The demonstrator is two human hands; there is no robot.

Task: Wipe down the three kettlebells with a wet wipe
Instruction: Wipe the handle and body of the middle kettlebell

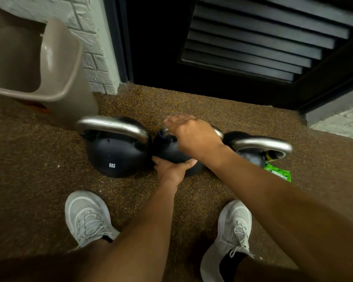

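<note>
Gripping mid kettlebell (171, 151) handle, R hand (194, 135) | L hand (171, 169) cupping body | upright, handle axis left-right

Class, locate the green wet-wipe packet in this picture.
In the head view, the green wet-wipe packet lies on the speckled brown floor at the right, partly hidden behind the rightmost black kettlebell with a steel handle and the right forearm.

— What's the person wearing?
— Bare forearms, no sleeves showing; pale grey mesh lace-up trainers (89, 217), white soles and laces, over low black socks (229, 265).
</note>
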